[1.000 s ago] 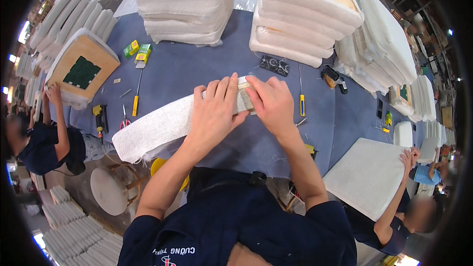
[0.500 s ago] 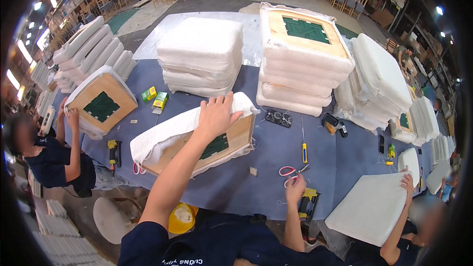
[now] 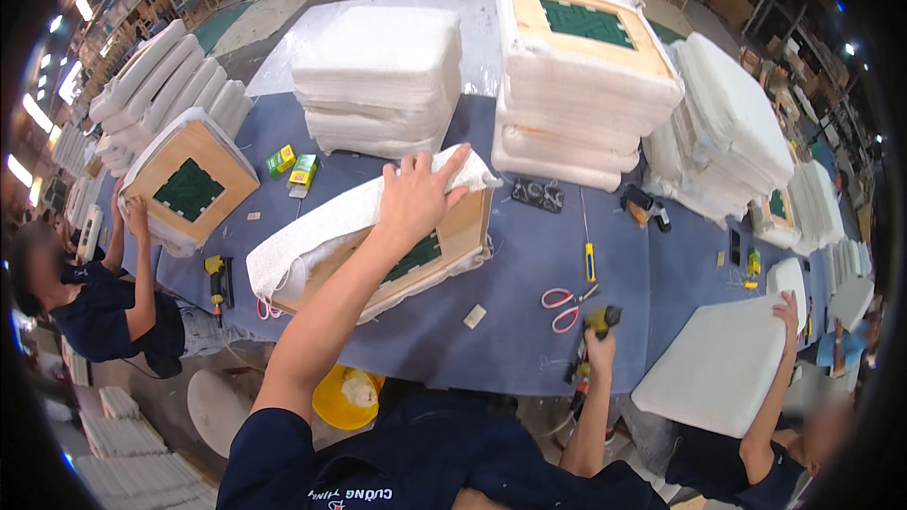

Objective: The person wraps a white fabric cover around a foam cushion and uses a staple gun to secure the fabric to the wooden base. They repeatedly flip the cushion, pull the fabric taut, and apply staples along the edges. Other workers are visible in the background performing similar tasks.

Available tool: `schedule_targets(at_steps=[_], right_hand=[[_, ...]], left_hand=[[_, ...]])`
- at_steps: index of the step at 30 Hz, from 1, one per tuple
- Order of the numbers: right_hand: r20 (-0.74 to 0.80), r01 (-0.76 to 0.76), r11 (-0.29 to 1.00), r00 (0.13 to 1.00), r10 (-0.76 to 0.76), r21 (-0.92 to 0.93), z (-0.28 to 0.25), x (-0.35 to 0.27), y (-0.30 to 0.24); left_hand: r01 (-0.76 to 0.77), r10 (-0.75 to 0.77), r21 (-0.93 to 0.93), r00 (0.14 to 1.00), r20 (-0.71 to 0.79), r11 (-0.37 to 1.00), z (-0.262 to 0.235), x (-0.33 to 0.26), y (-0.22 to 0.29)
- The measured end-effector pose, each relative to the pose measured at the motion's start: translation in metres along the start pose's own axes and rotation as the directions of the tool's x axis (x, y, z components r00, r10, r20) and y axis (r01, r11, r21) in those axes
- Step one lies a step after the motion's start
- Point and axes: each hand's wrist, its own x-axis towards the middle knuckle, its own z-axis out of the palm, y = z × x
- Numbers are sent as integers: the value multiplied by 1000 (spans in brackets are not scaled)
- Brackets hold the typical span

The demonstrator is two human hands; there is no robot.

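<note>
Clock bearings were taken from the centre of the view.

Item: seat cushion point(image 3: 345, 215), white padding over a wooden back. It lay just off centre toward 9 o'clock on the blue table point(image 3: 520, 331), tilted, its underside facing the wearer, presumably to expose the wood.

Item: left hand point(image 3: 416, 196), toward 11 o'clock. Fingers were spread over the padded upper edge, unclenched, seemingly steadying the tilt.

Item: right hand point(image 3: 599, 351), toward 4 o'clock. Fingers were curled around a yellow-and-black staple gun point(image 3: 603, 319), apparently for a firm grip; trigger contact could not be told.

Item: red-handled scissors point(image 3: 578, 297), 4 o'clock, and yellow-handled screwdriver point(image 3: 590, 263), between 3 and 4; both lay loose, perhaps for easy right-hand reach.
</note>
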Motion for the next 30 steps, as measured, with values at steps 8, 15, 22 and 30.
schedule_targets(at_steps=[8,15,22,30], right_hand=[[208,255,786,877,-433,563,117,-83,-256],[170,575,692,702,-691,437,165,-74,-304],[196,579,695,691,-696,426,172,-75,-301],[190,603,663,659,-728,444,209,-120,-276]], left_hand=[[-3,3,-7,1000,-11,1000,-3,-12,2],[-23,23,9,1000,-8,1000,-10,-21,13],[-3,8,-55,997,82,998,-16,-28,11],[181,471,-795,722,507,579,-28,20,-113]])
